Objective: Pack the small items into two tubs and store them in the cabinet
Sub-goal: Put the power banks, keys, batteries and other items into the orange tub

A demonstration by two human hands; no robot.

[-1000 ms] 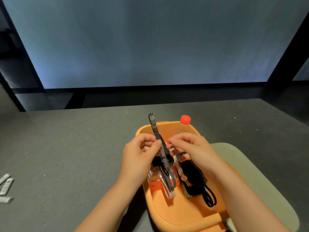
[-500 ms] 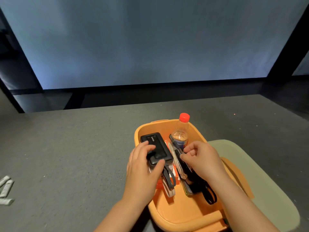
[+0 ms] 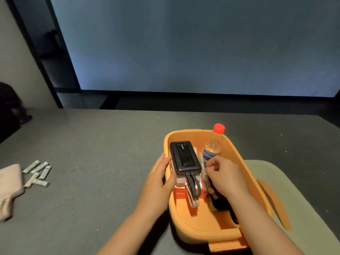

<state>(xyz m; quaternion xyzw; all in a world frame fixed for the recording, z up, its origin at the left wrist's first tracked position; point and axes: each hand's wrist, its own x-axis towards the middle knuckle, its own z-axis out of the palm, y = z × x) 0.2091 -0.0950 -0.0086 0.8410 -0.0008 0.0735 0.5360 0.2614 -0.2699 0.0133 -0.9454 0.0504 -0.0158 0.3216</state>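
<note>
An orange tub (image 3: 237,155) stands on the grey table. Inside it, a black power bank (image 3: 184,157) lies flat on a white and pink device (image 3: 181,182), its short cables hanging toward me. A clear bottle with a red cap (image 3: 213,144) stands at the tub's far right corner. My left hand (image 3: 158,179) rests against the tub's left rim, fingers straight, touching the power bank's edge. My right hand (image 3: 223,173) is inside the tub with curled fingers that pinch a clear flat packet (image 3: 202,162) between the power bank and the bottle. A black item (image 3: 219,201) lies under that wrist.
Several small white tubes (image 3: 39,173) lie loose on the table at the left, beside a pink cloth (image 3: 9,184). A pale green rounded piece (image 3: 298,190) sits under and to the right of the tub. The tub's orange strap (image 3: 276,205) hangs over it. A dark bag (image 3: 9,107) is at the far left.
The power bank, held upright by both hands, has been laid flat on the items in the tub. My left hand let go and moved to the rim. The view turned left.
</note>
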